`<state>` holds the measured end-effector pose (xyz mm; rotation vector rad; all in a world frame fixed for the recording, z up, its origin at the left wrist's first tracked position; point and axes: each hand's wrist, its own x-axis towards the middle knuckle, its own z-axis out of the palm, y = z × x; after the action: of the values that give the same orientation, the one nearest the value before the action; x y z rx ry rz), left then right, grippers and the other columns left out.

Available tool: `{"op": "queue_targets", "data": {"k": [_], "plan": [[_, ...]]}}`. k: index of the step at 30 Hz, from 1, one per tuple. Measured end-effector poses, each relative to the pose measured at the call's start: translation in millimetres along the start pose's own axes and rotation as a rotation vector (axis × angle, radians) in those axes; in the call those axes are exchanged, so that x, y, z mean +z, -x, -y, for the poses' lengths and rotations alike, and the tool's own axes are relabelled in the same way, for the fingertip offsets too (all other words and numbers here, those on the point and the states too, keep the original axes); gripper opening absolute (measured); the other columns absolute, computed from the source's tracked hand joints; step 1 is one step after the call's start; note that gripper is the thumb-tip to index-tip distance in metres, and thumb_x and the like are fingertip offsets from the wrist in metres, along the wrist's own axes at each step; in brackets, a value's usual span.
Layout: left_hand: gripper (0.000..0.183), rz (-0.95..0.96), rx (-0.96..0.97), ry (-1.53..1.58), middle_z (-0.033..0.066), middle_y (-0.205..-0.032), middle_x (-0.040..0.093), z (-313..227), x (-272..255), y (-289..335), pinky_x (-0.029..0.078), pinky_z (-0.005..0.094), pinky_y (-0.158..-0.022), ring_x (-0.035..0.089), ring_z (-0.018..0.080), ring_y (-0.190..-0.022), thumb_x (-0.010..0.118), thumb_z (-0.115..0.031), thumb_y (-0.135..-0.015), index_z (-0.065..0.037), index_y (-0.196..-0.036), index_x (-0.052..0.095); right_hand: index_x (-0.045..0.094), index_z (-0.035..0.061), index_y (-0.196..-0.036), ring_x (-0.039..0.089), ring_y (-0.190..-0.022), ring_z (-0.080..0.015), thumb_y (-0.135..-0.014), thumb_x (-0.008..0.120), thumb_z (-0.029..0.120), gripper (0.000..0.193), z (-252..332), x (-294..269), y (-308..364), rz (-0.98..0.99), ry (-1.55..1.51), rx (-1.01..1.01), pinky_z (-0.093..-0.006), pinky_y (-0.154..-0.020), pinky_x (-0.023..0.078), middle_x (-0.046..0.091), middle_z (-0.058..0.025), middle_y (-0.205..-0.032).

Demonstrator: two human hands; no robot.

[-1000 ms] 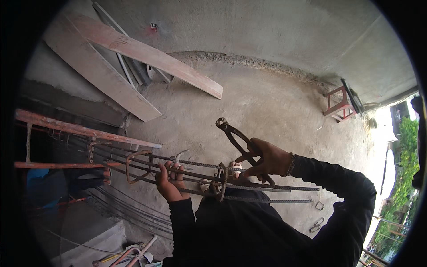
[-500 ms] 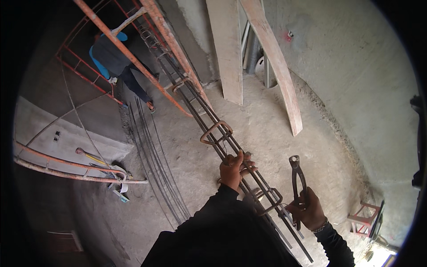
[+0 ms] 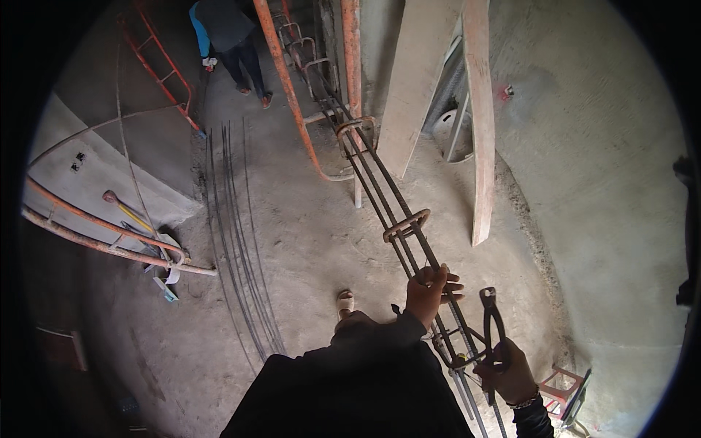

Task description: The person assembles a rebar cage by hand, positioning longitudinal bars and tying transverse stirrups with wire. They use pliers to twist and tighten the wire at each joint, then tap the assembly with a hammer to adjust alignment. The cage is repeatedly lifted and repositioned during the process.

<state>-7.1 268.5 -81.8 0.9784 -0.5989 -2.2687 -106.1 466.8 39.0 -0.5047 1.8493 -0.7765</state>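
Observation:
A long cage of steel rebar with square stirrups runs diagonally from the scaffold frame down to my right side. My left hand is closed around a bar of it, thumb on top. In my right hand is a pair of end-cutting pincers, jaws pointing up and away. The pincers are beside the cage, close to a near stirrup. Whether their handles touch the bars I cannot tell. The cage's nearest ends pass down out of the lower edge.
Orange scaffold frames stand ahead and at the left. Loose rebar lies on the concrete floor. Boards lean on the wall. A red stool stands at the lower right. A person in blue sleeves is at the far left.
My view has turned, so the cage and both my hands appear farther right and lower. My sandaled foot has come into view. Both hands keep their holds.

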Motion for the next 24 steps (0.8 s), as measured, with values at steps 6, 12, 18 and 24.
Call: {"op": "queue_targets", "data": {"k": [6,12,18,24], "plan": [[0.029,-0.017,0.037,-0.109,0.0164,-0.091,0.070,-5.9,-1.7,3.0,0.067,0.0416,-0.071,0.075,0.0257,-0.081,0.066,-0.022,-0.101,-0.006,-0.083,0.050,0.054,0.0030,-0.112,0.068,-0.071,-0.0309,-0.083,0.079,0.020,0.043,12.3,25.1,-6.3,-0.035,0.348,-0.207,-0.0421,-0.066,0.052,0.064,-0.0108,-0.079],[0.033,0.023,0.001,-0.070,0.0164,-0.093,0.067,-8.9,1.1,2.7,0.068,0.0455,-0.076,0.074,0.0290,-0.086,0.063,-0.019,-0.102,-0.009,-0.081,0.041,0.053,0.0059,-0.103,0.070,-0.077,-0.0372,-0.084,0.077,0.023,0.035,11.7,10.1,-4.5,-0.056,0.507,-0.069,-0.0459,-0.067,0.053,0.068,-0.0140,-0.082],[0.030,0.014,0.015,-0.102,0.0162,-0.098,0.067,-9.9,2.0,4.6,0.066,0.0437,-0.083,0.073,0.0290,-0.096,0.065,-0.019,-0.101,-0.008,-0.084,0.043,0.052,0.0055,-0.103,0.071,-0.068,-0.0350,-0.086,0.075,0.019,0.032,11.0,-3.1,5.9,-0.238,0.509,-0.168,-0.0457,-0.060,0.054,0.068,-0.0150,-0.079],[0.027,-0.012,-0.011,-0.229,0.0148,-0.110,0.068,-4.8,-10.5,2.6,0.058,0.0375,-0.099,0.068,0.0242,-0.110,0.065,-0.015,-0.101,-0.011,-0.088,0.042,0.052,0.0042,-0.103,0.072,-0.072,-0.0313,-0.084,0.075,0.019,0.033,5.3,-9.4,-10.8,-0.192,0.550,-0.242,-0.0442,-0.066,0.056,0.070,-0.0123,-0.080]]}}
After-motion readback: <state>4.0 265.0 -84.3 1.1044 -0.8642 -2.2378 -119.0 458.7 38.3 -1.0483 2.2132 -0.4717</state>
